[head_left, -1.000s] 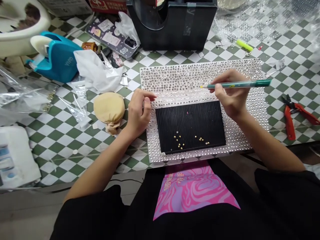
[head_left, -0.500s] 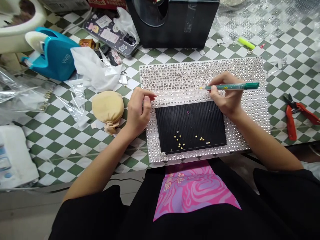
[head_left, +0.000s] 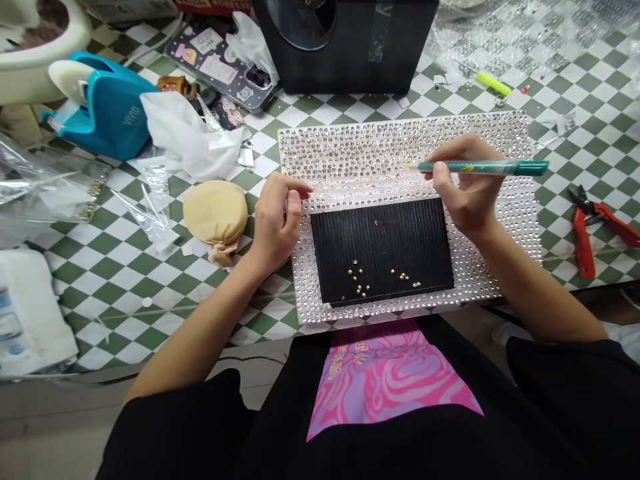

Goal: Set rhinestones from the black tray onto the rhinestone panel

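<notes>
My right hand (head_left: pixel 470 190) is closed round a slim green pen (head_left: pixel 480 168) with a yellow tip and a darker green end. The tip points left, over the white board (head_left: pixel 350 143) covered in rows of clear rhinestones. My left hand (head_left: pixel 280 217) rests at the board's left edge with bent fingers, the index finger reaching onto it; whether anything is between the fingers is hidden. On the board lies a black ridged tray (head_left: pixel 385 247). Several small gold beads (head_left: pixel 360 280) are scattered along the tray's near side, with a few clear stones.
Left of the board sit a tied beige pouch (head_left: pixel 216 213), white crumpled paper (head_left: pixel 195 137), a blue tape dispenser (head_left: pixel 113 107) and a phone (head_left: pixel 223 63). A black box (head_left: pixel 350 53) stands behind. Red-handled pliers (head_left: pixel 584 243) lie to the right, a yellow-green tool (head_left: pixel 493 83) farther back.
My right hand has shifted right and slightly away from me with the pen, whose tip moved a little right and up. My left hand has barely moved.
</notes>
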Demonstrator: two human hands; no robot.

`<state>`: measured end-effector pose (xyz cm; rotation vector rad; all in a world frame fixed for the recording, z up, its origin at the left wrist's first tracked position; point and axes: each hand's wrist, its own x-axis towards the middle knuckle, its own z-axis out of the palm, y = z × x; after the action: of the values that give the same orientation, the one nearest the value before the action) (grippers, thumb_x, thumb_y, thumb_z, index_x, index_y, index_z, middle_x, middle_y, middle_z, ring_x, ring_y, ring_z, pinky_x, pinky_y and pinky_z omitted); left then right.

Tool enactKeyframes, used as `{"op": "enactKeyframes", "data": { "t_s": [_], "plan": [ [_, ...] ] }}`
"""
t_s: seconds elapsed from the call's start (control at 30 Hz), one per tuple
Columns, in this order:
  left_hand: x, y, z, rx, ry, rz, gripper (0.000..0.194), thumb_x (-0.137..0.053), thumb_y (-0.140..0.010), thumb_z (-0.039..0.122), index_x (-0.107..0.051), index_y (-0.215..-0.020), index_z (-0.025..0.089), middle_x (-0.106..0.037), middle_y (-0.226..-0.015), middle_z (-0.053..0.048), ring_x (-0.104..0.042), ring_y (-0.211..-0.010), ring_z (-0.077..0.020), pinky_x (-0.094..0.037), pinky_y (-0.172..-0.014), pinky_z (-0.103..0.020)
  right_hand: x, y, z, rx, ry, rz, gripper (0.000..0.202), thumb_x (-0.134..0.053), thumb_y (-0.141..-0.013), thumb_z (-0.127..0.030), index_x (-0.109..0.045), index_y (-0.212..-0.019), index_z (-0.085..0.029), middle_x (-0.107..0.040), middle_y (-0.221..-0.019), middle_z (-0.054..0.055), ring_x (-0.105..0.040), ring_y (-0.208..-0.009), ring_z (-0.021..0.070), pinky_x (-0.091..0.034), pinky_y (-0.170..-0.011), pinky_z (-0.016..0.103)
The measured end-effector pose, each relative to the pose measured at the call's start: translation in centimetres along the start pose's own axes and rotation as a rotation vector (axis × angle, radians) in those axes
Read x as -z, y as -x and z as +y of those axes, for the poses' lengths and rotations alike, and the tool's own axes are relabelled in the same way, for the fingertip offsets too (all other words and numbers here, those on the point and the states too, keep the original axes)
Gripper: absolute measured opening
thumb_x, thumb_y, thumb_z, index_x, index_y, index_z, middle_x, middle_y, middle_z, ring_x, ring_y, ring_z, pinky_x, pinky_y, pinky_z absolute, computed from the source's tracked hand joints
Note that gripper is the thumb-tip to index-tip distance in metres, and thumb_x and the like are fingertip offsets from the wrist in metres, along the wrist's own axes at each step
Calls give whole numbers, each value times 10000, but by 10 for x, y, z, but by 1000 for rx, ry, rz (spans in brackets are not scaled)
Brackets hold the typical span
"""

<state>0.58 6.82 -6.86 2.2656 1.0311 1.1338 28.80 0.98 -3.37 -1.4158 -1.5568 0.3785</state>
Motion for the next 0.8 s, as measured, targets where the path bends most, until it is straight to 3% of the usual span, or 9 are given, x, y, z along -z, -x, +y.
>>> {"op": "enactKeyframes", "data": {
  "t_s": [0.1,0.23,0.33,0.53,0.8],
  "plan": [
    [0,0,0,1,2,0,281,-330,-1008,311,-577,-894,240,-607,-807,-44,-600,-754,-152,-488,-695,-325,6,9,-24,-9,-127,-82,60,-590,-900,-284,-629,-919,-242,-662,-896,32,-656,-776,162,-568,-705,340],
    [-1,-1,-2,-16,7,19,280,-334,-1006,308,-579,-893,235,-607,-798,-38,-599,-743,-150,-480,-674,-320,5,29,-57,-7,-162,-381,133,-593,-860,-151,-629,-966,-223,-701,-869,-1,-660,-711,107,-536,-626,247],
    [-2,-1,-3,-26,2,23,278,-338,-1004,305,-582,-893,231,-606,-797,-35,-593,-742,-146,-477,-676,-314,-3,41,-67,65,-194,-522,138,-569,-825,-121,-624,-926,-199,-716,-831,-8,-657,-686,82,-524,-617,204],
    [-1,0,-2,-2,-2,-1,290,-323,-1009,327,-577,-901,237,-601,-802,-38,-592,-756,-149,-483,-700,-324,-16,48,-61,62,-194,-591,84,-544,-833,-169,-624,-848,-187,-727,-808,15,-669,-684,99,-522,-626,221],
    [0,1,-2,25,19,-25,294,-316,-1009,350,-576,-912,254,-612,-829,-52,-594,-773,-172,-486,-725,-355,-20,50,-60,83,-229,-569,75,-567,-821,-140,-629,-842,-178,-726,-797,11,-661,-666,93,-512,-623,224]
  ]
}}
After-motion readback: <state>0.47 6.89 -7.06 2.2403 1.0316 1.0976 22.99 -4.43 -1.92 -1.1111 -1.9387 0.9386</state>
